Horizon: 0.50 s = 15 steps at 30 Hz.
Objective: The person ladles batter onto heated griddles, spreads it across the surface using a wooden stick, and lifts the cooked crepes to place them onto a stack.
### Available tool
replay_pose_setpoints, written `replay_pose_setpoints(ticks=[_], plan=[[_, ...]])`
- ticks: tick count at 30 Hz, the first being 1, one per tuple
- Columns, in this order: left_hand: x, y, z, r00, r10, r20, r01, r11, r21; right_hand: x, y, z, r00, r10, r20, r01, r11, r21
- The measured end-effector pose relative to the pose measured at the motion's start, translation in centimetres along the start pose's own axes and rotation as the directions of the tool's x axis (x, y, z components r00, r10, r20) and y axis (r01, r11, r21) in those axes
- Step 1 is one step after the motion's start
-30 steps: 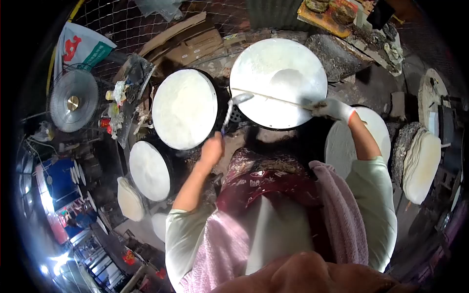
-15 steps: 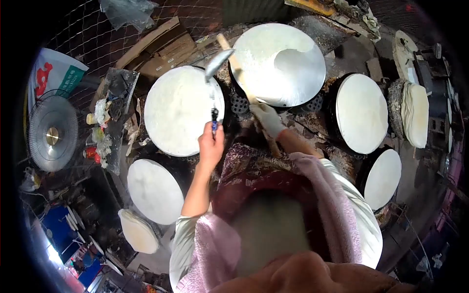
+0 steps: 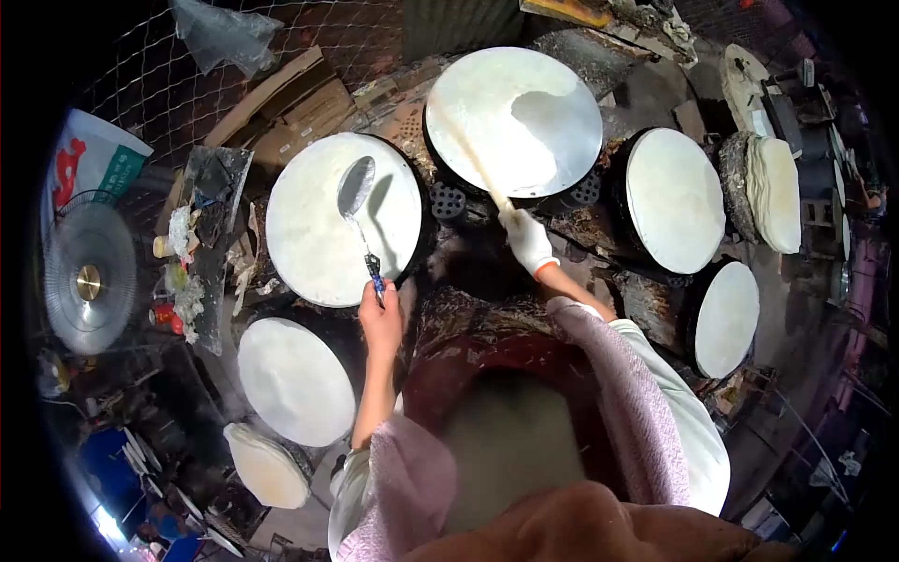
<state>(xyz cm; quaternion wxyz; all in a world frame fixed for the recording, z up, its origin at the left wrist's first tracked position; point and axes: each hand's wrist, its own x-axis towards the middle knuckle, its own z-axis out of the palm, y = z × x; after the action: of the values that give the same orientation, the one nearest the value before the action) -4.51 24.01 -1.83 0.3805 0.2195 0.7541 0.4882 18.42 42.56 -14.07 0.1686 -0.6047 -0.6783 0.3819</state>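
Note:
My left hand point(image 3: 381, 323) is closed around the blue-and-black handle of a metal ladle point(image 3: 356, 185). The ladle's bowl is over the left round griddle, which is coated with a pale layer point(image 3: 309, 220); its shadow falls beside it. My right hand point(image 3: 529, 242), in a white glove, grips one end of a wooden stick point(image 3: 479, 169). That stick reaches forward across the far griddle point(image 3: 590, 140), where a whitish batter point(image 3: 487, 80) covers much of the plate. A grey metal patch shows bare on that plate's right part.
More coated round griddles stand at right point(image 3: 674, 201), lower right point(image 3: 728, 318) and lower left point(image 3: 295, 382). Stacks of thin pale sheets lie at far right point(image 3: 777, 197) and lower left point(image 3: 267, 466). A fan point(image 3: 89, 281) stands at left, near a cluttered board point(image 3: 220, 253).
The ladle has swung from the gap between the two griddles back over the left one. The stick's far end has come onto the far griddle, and my right hand has shifted slightly.

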Motion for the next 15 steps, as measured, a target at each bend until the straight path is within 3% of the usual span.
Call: replay_pose_setpoints(ticks=[1, 4, 7, 8, 9, 11, 12, 15], plan=[[-0.1, 0.1, 0.4, 1.000, 0.019, -0.016, -0.019, 1.000, 0.014, -0.4, -1.0, -1.2, 0.989, 0.143, 0.048, -0.141, 0.989, -0.051], [0.0, -0.4, 1.7, 0.989, 0.133, -0.058, -0.125, 0.984, 0.127, 0.2, 1.1, -4.8, 0.982, 0.175, -0.073, -0.181, 0.979, -0.098], [-0.9, 1.3, 4.3, 0.994, 0.070, -0.082, -0.068, 0.997, 0.030, 3.1, 5.6, -7.7, 0.970, 0.222, -0.103, -0.229, 0.972, -0.063], [-1.2, 1.5, 5.0, 0.991, 0.088, -0.103, -0.081, 0.994, 0.070, 4.1, 6.6, -8.4, 0.951, 0.306, 0.036, -0.307, 0.933, 0.185], [-1.7, 2.0, 5.7, 0.993, 0.071, -0.099, -0.066, 0.997, 0.046, 2.8, 2.5, -11.2, 0.897, 0.399, 0.190, -0.441, 0.822, 0.360], [-2.8, 3.4, 7.4, 0.995, 0.038, -0.090, -0.038, 0.999, -0.002, 2.6, 6.3, -8.1, 0.991, 0.114, 0.072, -0.127, 0.968, 0.216], [-3.2, 3.7, 8.2, 0.994, 0.045, -0.101, -0.044, 0.999, 0.013, 1.6, 4.6, -10.0, 0.945, 0.110, 0.307, -0.125, 0.992, 0.029], [-4.6, 4.0, 10.1, 0.989, 0.054, -0.137, -0.050, 0.998, 0.030, 1.5, 7.3, -12.1, 0.954, -0.001, 0.298, 0.066, 0.976, -0.207]])
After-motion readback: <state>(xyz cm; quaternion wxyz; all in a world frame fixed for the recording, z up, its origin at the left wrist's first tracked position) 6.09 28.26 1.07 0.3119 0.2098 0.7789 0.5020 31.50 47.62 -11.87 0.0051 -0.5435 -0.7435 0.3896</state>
